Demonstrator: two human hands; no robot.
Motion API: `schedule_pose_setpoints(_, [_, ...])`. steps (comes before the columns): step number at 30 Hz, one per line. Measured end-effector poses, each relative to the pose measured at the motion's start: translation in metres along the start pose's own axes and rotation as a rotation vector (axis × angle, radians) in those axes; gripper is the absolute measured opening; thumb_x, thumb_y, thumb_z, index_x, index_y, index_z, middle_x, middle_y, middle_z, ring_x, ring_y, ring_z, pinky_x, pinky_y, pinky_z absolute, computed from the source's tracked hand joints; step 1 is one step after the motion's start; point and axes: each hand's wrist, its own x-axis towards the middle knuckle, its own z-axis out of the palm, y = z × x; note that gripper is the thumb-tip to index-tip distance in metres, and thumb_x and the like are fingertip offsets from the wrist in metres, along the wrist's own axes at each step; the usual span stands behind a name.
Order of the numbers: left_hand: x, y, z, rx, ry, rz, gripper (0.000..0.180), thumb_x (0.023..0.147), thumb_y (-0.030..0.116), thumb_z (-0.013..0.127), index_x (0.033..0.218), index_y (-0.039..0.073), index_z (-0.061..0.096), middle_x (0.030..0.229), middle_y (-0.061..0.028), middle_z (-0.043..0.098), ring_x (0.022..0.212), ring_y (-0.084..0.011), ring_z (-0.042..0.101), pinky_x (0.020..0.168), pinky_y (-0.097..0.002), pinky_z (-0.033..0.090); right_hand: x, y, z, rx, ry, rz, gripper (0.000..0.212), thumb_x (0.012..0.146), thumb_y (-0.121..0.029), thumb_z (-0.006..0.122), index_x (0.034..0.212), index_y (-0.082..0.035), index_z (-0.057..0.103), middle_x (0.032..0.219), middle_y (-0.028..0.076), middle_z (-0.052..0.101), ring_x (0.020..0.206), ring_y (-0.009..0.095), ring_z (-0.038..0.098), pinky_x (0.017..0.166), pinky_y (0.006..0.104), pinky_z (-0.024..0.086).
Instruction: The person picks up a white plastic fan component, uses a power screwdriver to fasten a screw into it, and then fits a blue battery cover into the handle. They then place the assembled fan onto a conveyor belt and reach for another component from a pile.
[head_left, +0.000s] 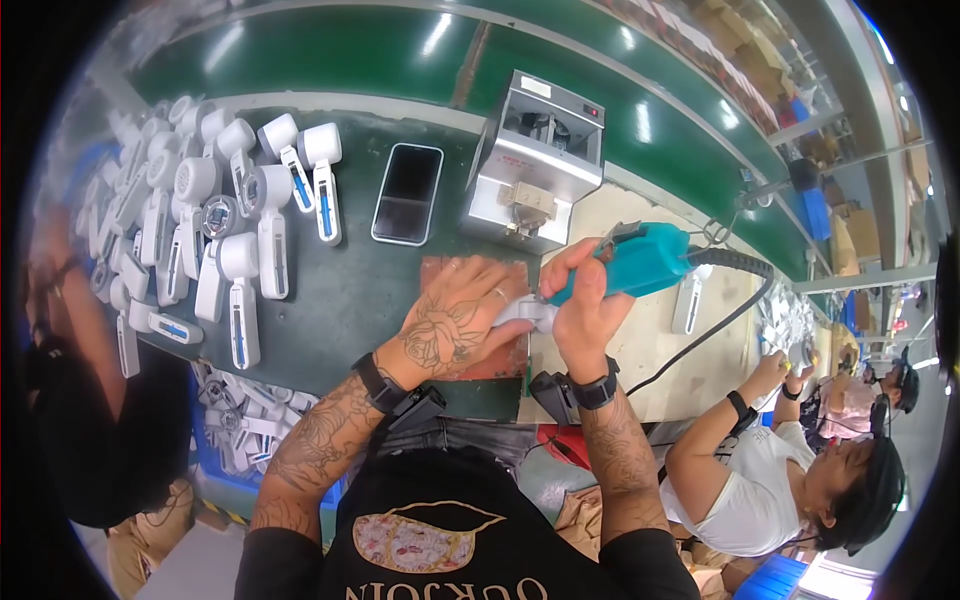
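My left hand [455, 318] is closed over a white plastic piece [535, 312], pressing it onto a reddish-brown mat [490, 362]. Most of the piece is hidden by my fingers, but it looks like part of a handheld fan. In my right hand [590, 310] is a teal electric screwdriver [640, 262], its black cord [735, 262] trailing off to the right. The tool's front end points left toward the white piece; its tip is covered by my fingers, so contact is unclear.
White handheld fans [270, 240] lie heaped at the left. A phone [408, 195] and a silver metal machine [535, 165] stand beyond my hands. Below the bench edge, a blue bin [215, 462] holds more white parts. People work at both sides, one in a white shirt [735, 490].
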Motion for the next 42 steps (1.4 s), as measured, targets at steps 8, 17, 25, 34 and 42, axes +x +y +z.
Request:
schedule_pose_setpoints(8, [0.001,0.000,-0.011,-0.033,-0.121,-0.043,0.053,0.092,0.042,0.059,0.128,0.004,0.058,0.125,-0.0134,0.057,0.117,-0.0330,0.051,0.105,-0.0495,0.039,0.026,-0.015,0.015,-0.046,0.072,0.009,0.041,0.098,-0.039,0.060,0.098,0.002,0.055,0.070,0.007,0.054,0.060,0.017,0.055,0.055,0.0292,0.045])
schedule_pose_setpoints(17, [0.001,0.003,-0.012,-0.093,-0.091,-0.003,0.045,0.089,0.031,0.059,0.126,0.005,0.059,0.122,-0.0145,0.057,0.116,-0.0342,0.051,0.103,-0.0504,0.040,0.064,0.016,0.030,-0.091,0.087,-0.176,0.029,0.100,-0.030,0.059,0.097,0.000,0.056,0.068,0.004,0.056,0.060,0.014,0.057,0.056,0.0271,0.045])
schedule_pose_setpoints(25, [-0.002,-0.001,-0.008,-0.071,-0.056,-0.015,0.045,0.088,0.031,0.060,0.125,0.005,0.060,0.121,-0.0144,0.057,0.113,-0.0346,0.052,0.103,-0.0504,0.040,0.014,-0.022,0.014,0.025,0.102,-0.005,0.043,0.096,-0.040,0.063,0.101,0.002,0.057,0.068,0.006,0.055,0.059,0.016,0.055,0.052,0.0287,0.044])
schedule_pose_setpoints(34, [0.001,0.002,-0.012,-0.092,-0.055,-0.015,0.042,0.087,0.029,0.062,0.121,0.006,0.063,0.118,-0.0104,0.058,0.110,-0.0310,0.053,0.099,-0.0479,0.040,-0.023,-0.029,-0.005,-0.015,0.064,0.055,0.057,0.091,-0.052,0.066,0.105,0.003,0.055,0.069,0.007,0.054,0.061,0.017,0.055,0.056,0.0307,0.044])
schedule_pose_setpoints(42, [0.001,0.004,-0.016,-0.076,-0.078,-0.010,0.043,0.088,0.028,0.061,0.124,0.004,0.060,0.122,-0.0115,0.058,0.112,-0.0317,0.053,0.098,-0.0483,0.041,-0.029,-0.017,-0.001,0.004,0.051,0.040,0.049,0.092,-0.046,0.066,0.095,0.000,0.051,0.069,0.008,0.053,0.060,0.018,0.052,0.056,0.0319,0.045])
